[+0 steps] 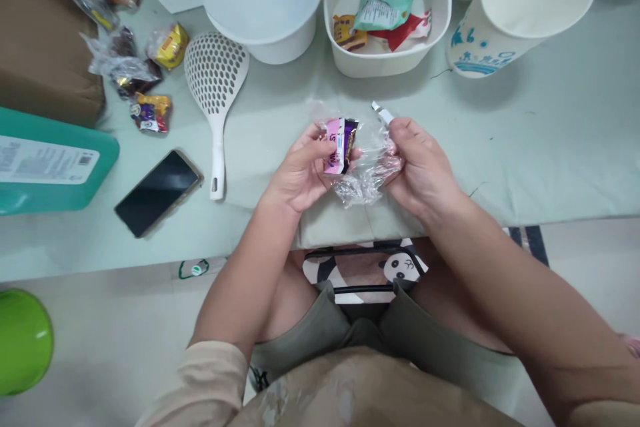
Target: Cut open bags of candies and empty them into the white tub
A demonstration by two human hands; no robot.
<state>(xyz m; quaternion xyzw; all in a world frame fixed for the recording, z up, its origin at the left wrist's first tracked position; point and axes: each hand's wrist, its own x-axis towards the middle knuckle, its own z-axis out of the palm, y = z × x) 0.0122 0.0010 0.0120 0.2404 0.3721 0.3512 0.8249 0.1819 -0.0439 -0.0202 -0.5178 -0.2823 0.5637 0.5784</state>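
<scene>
Near the table's front edge, my left hand (303, 170) pinches a candy packet (341, 145) with pink and purple wrapping, thumb across its front. Crumpled clear plastic bag (364, 177) spreads between my two hands. My right hand (417, 163) is closed on the bag's right side. From between its thumb and finger sticks a thin white tool (383, 112) with a metal-looking tip; its exact kind is not clear. The left fingers behind the packet are partly hidden, and I cannot tell whether the packet lies inside the bag.
A white square tub (390, 65) with snack packets, a round white bowl (287, 47) and a paper bucket (475, 57) stand behind. Leftward lie a slotted skimmer (216, 77), a phone (159, 193), wrapped snacks (151, 113) and a teal jug (103, 153). A green bin (25, 343) is below.
</scene>
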